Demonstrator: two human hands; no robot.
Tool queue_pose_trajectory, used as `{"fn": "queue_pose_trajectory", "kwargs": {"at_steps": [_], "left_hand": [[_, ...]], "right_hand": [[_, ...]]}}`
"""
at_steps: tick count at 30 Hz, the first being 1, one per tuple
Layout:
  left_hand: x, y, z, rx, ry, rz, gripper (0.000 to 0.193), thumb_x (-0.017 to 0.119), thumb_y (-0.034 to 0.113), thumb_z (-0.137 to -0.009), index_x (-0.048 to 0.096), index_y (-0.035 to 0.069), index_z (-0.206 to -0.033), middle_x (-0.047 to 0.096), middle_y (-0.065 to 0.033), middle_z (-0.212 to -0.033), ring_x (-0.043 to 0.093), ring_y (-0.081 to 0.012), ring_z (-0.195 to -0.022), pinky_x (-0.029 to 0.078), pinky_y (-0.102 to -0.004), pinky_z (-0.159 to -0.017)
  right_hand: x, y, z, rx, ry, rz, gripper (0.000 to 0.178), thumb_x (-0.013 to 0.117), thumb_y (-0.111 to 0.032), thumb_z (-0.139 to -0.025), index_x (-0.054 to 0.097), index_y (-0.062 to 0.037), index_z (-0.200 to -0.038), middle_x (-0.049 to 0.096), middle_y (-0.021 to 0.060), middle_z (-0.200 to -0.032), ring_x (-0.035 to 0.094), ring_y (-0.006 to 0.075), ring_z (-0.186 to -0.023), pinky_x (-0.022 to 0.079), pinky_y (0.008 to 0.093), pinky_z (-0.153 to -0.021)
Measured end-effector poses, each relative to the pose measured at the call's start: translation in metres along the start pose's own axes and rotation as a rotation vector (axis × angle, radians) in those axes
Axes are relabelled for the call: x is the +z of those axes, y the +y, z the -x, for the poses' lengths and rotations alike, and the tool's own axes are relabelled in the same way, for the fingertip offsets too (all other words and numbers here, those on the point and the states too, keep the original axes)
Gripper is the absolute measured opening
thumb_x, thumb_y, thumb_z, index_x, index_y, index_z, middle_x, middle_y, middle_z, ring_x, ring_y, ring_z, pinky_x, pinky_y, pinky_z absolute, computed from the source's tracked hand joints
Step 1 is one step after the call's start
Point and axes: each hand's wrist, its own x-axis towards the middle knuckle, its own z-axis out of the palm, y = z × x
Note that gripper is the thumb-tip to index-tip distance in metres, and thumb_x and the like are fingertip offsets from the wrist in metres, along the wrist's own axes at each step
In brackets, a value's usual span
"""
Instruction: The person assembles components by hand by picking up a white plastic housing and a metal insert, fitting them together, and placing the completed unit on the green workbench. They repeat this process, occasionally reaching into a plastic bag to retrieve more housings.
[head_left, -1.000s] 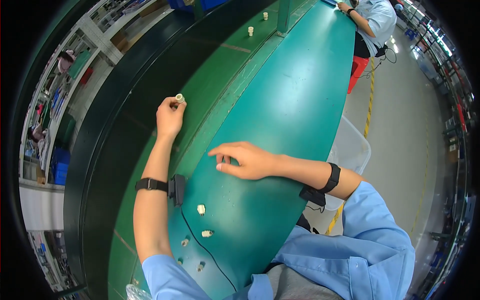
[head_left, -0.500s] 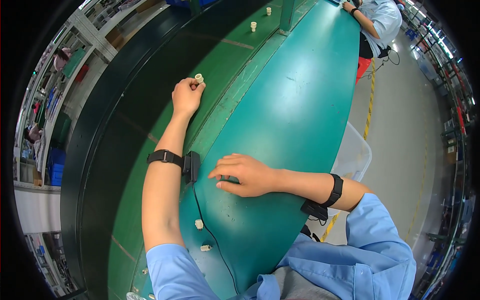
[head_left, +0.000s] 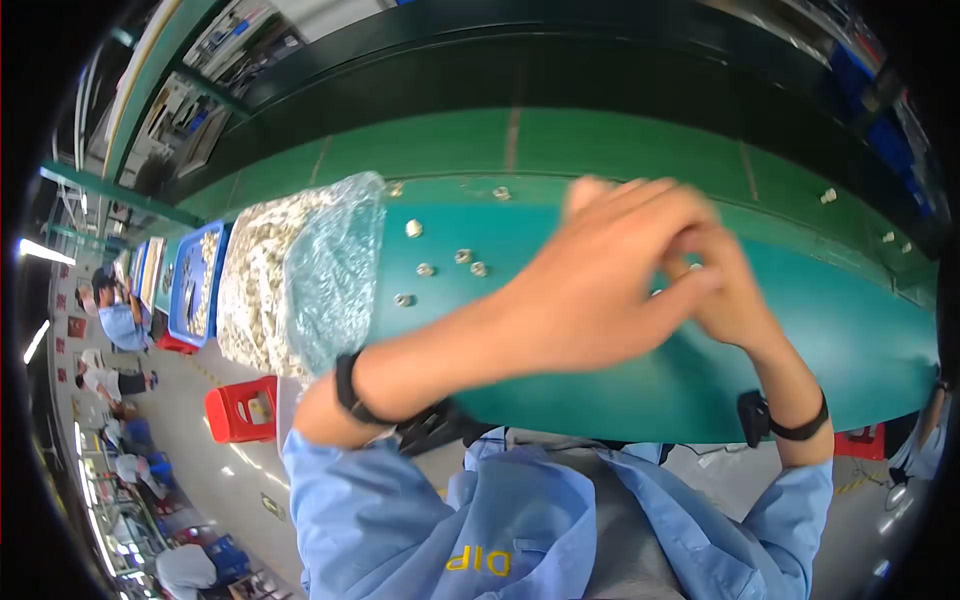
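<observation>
Short yellow lettering (head_left: 479, 560) stood on the left front of my blue jacket (head_left: 545, 505); red signs (head_left: 76, 327) at the far left were too small to read.

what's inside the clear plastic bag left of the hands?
A heap of small off-white fittings fills the left part of the clear plastic bag. Whatever lies beneath the top layer is covered.

Held the blurred bare left hand (head_left: 610, 275) overlapping, in view, the bare right hand (head_left: 728, 285) above a glossy teal worktop (head_left: 850, 330) bearing small, stubby, cream-coloured fittings (head_left: 463, 256).
</observation>
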Motion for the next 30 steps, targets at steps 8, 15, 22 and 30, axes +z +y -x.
{"fn": "queue_pose_trajectory", "kwargs": {"at_steps": [8,15,22,30], "left_hand": [[-0.12,-0.061,0.278,-0.61,0.589,-1.271,0.044,0.079,0.027,-0.084,0.066,0.004,-0.12,0.067,-0.0135,-0.116,0.055,-0.0341,-0.122,0.036,-0.0489,-0.101],[-0.137,-0.142,0.403,-0.908,0.859,-0.437,0.029,0.063,0.024,-0.101,0.057,0.001,-0.117,0.061,-0.0078,-0.097,0.057,-0.0188,-0.093,0.044,-0.0334,-0.087],[-0.115,-0.166,0.377,-0.409,1.403,-0.136,0.019,0.047,0.017,-0.105,0.054,-0.001,-0.109,0.05,-0.004,-0.092,0.049,-0.0135,-0.087,0.042,-0.0288,-0.079],[-0.104,-0.193,0.391,-0.342,1.404,-0.077,0.025,0.048,0.018,-0.105,0.055,-0.004,-0.117,0.054,-0.0094,-0.099,0.052,-0.0178,-0.091,0.044,-0.0321,-0.082]], "right_hand": [[0.324,0.01,-0.157,-0.152,-0.734,0.384,0.031,0.06,-0.013,-0.09,0.071,0.0011,-0.116,0.064,0.0194,-0.131,0.056,0.0352,-0.128,0.044,0.0478,-0.109],[0.459,0.024,-0.206,-0.177,-0.629,0.483,0.097,0.071,-0.054,-0.083,0.038,0.0009,-0.156,0.025,0.0316,-0.164,0.021,0.0463,-0.155,0.022,0.051,-0.126],[0.516,0.035,-0.235,-0.325,-0.333,0.558,0.119,0.076,-0.068,-0.07,0.032,-0.0057,-0.161,0.02,0.0336,-0.165,0.021,0.0497,-0.153,0.023,0.0529,-0.125],[0.546,0.04,-0.244,-0.556,-0.323,0.647,0.076,0.072,-0.052,-0.08,0.058,-0.0089,-0.141,0.053,0.0309,-0.144,0.051,0.0462,-0.134,0.043,0.052,-0.11]]}}
